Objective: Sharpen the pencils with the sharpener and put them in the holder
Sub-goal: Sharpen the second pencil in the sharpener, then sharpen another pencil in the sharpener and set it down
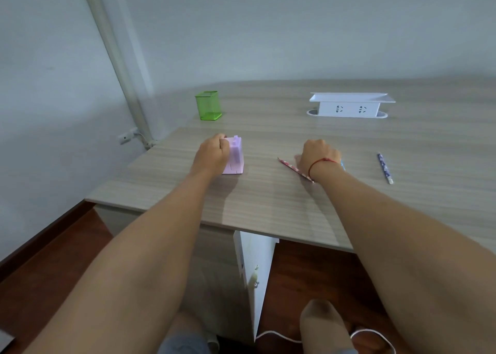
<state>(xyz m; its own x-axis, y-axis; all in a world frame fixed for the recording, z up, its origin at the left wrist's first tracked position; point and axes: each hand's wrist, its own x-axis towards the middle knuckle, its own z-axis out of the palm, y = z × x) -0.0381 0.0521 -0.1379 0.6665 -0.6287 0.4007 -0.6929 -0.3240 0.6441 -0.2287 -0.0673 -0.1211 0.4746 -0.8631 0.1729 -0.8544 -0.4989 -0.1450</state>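
A lilac box-shaped sharpener (235,155) stands on the wooden desk (268,206), left of centre. My left hand (213,156) grips it from its left side. My right hand (318,156) rests knuckles-up on the desk with its fingers curled down and hidden. A red patterned pencil (291,167) lies on the desk, running under that wrist. A light blue pencil end (343,164) peeks out on the hand's right side; whether the fingers hold it is hidden. A dark blue patterned pencil (385,168) lies apart, further right. The green mesh holder (208,105) stands at the back left.
A white power strip box (349,105) sits at the back right of the desk. The desk's left edge and front edge are close to my arms. Below are a white desk panel (257,273), a white cable (279,336) and a wooden floor.
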